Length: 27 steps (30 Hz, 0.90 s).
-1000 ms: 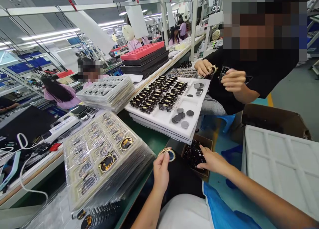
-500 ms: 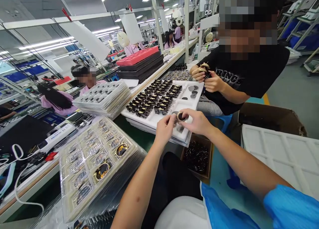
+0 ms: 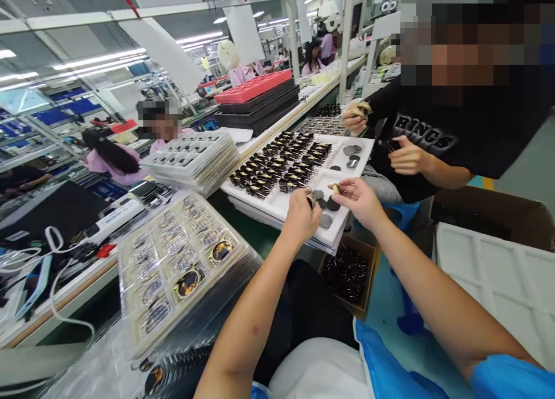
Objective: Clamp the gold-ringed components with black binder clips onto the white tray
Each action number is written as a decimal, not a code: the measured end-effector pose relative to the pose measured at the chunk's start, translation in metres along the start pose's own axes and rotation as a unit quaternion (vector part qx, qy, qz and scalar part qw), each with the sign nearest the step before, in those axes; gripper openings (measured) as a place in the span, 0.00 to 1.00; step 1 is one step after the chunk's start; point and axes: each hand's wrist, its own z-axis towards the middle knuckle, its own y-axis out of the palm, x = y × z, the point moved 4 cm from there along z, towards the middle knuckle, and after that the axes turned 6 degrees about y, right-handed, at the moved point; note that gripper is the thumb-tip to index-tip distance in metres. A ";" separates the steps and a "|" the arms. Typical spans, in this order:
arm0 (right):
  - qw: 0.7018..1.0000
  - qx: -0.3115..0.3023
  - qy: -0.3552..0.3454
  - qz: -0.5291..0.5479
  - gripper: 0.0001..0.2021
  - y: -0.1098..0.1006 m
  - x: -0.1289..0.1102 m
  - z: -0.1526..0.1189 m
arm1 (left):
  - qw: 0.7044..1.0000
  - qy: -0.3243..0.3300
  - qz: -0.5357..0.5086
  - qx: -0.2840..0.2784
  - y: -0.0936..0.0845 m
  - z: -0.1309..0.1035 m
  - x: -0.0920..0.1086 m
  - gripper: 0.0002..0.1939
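Left hand (image 3: 302, 215) curled shut over the near edge of the white foam tray (image 3: 347, 173), pinching a small dark part (image 3: 311, 200), mostly hidden by the fingers. Right hand (image 3: 359, 198) just right of it, fingertips pinched on a small gold-coloured piece (image 3: 335, 188); other fingers loosely open. Both hands hover above the grey discs (image 3: 326, 213) at the tray's near corner, close together but apart. Rows of black-and-gold parts (image 3: 277, 165) fill the tray's left and far side. Cardboard box of black pieces (image 3: 347, 270) sits below the tray, near right. Stacked clear blister trays (image 3: 182, 266) on the green surface (image 3: 260, 240), near left. Co-worker in black shirt (image 3: 451, 139) at far right, hands holding small parts.
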 end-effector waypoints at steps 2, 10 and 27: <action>0.999 0.023 -0.014 0.024 0.30 0.000 -0.004 -0.001 | 0.999 0.008 -0.036 0.033 -0.012 -0.005 0.011 0.16; 0.997 -0.041 -0.050 0.035 0.16 0.065 -0.050 -0.028 | 0.992 -0.075 -0.082 0.059 -0.124 -0.116 0.066 0.22; 0.925 -0.220 -0.192 -0.245 0.04 0.289 -0.082 -0.032 | 0.919 -0.249 0.291 0.090 -0.286 -0.235 0.020 0.21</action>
